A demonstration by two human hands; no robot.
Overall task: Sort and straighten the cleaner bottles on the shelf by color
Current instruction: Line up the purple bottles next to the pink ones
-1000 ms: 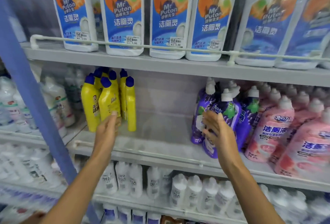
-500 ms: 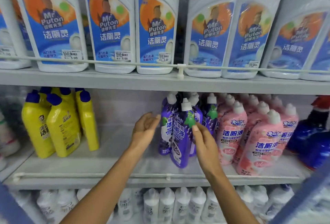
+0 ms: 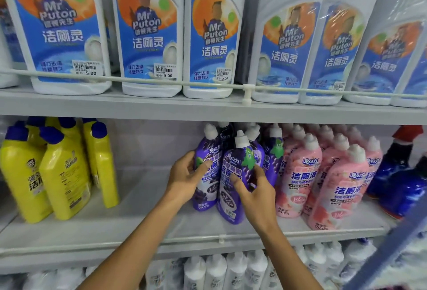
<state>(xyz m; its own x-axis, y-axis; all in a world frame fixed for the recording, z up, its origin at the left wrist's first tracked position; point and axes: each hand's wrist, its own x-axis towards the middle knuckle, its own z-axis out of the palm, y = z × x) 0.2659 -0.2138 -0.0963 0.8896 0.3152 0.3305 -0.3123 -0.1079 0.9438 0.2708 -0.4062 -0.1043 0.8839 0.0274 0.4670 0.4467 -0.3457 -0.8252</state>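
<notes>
Left hand (image 3: 184, 177) wraps the back bottle (image 3: 203, 193), right hand (image 3: 256, 193) grips the front bottle (image 3: 227, 201); I see it near upright, ahead of its row, between both hands.

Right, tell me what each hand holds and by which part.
The left hand grips the leftmost purple bottle round its upper body; the right hand pinches the front purple bottle at mid-body, across its label.

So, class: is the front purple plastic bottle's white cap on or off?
On: the white cap tops the front purple plastic bottle, held by the right hand.
</notes>
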